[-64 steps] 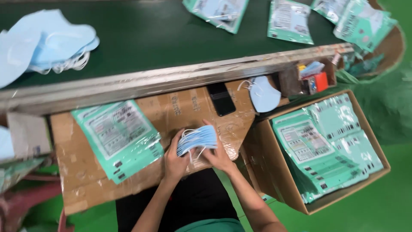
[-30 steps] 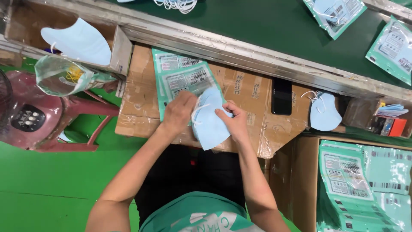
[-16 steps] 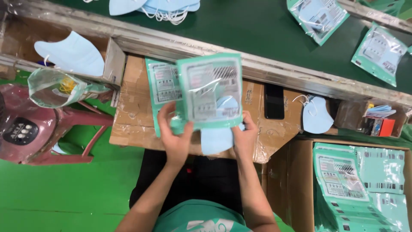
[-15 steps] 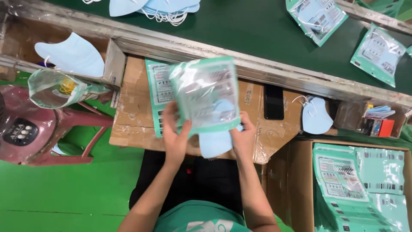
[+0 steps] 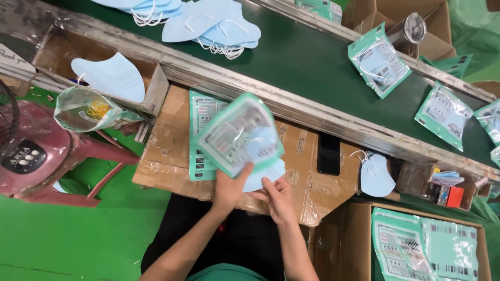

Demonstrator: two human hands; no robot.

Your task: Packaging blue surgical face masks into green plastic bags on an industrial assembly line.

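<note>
From the head view, the left hand (image 5: 229, 188) gripped a green pouch (image 5: 240, 136) by its lower edge, tilted above the cardboard desk (image 5: 166, 156); the right hand (image 5: 278, 195) pinched the blue masks (image 5: 265, 174) sticking out of the pouch's mouth; sliding them in squarely, with the mouth held wide, looked the surest way; both forearms reached up from below, wrists close together, fingers curled.

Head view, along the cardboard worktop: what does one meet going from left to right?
Clear plastic bag with yellow contents → flat stack of green pouches → green-edged pouch held in the hands → black phone → loose light-blue mask → small red box.
</note>
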